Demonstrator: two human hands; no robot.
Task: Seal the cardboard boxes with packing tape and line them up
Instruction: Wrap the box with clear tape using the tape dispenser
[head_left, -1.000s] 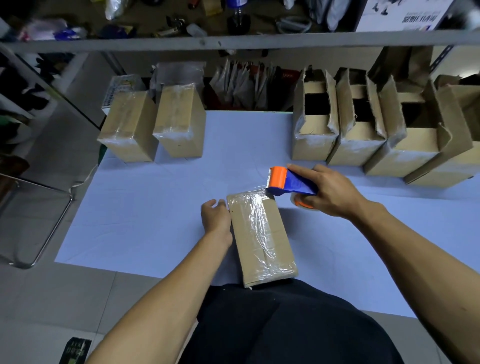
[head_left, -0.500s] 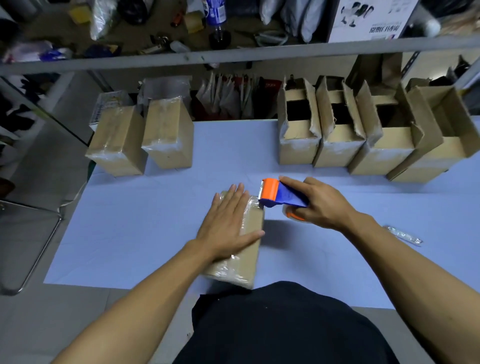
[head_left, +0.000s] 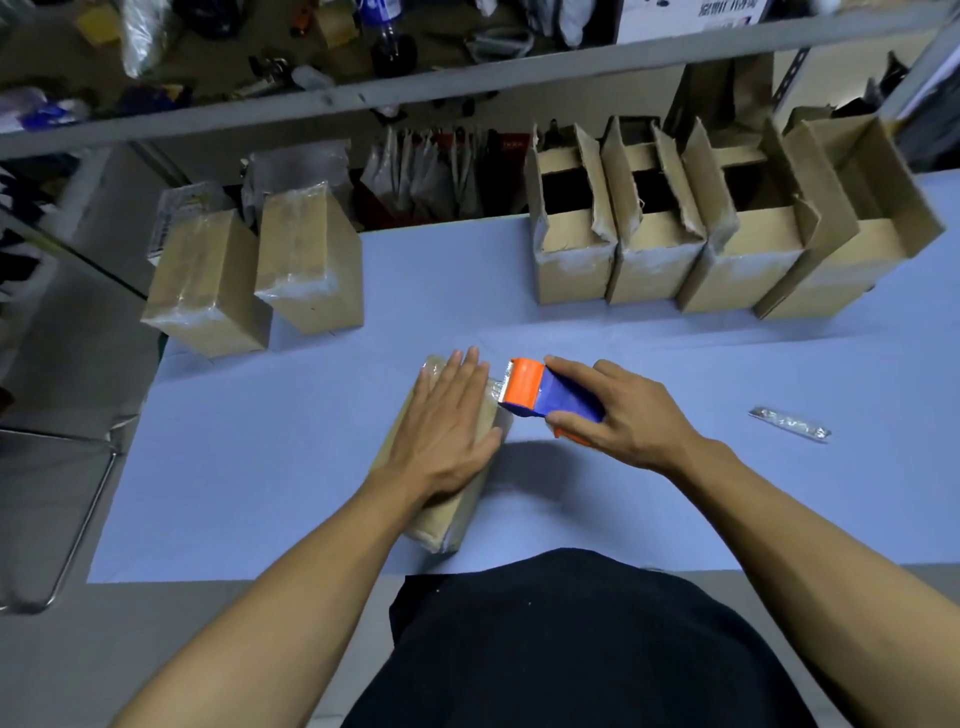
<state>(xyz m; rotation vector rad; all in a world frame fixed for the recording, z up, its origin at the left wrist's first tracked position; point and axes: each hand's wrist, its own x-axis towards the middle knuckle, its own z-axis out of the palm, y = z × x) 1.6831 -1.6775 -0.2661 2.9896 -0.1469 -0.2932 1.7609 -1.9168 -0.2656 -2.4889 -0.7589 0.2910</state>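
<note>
Cardboard box (head_left: 447, 519): left hand (head_left: 449, 423) now flat on top, fingers straight, pressing tape.
Dispenser (head_left: 545, 392): right hand (head_left: 621, 415) fingers grasping; tape apparently uncut.

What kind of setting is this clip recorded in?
Probably a small packing or stockroom area: a worktable with taped boxes and open-flapped boxes lined along its far edge, a tape dispenser in the right hand, and a cluttered metal shelf above.

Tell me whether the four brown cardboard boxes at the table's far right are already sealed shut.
No, the four brown cardboard boxes stand with their top flaps up and dark insides showing.
</note>
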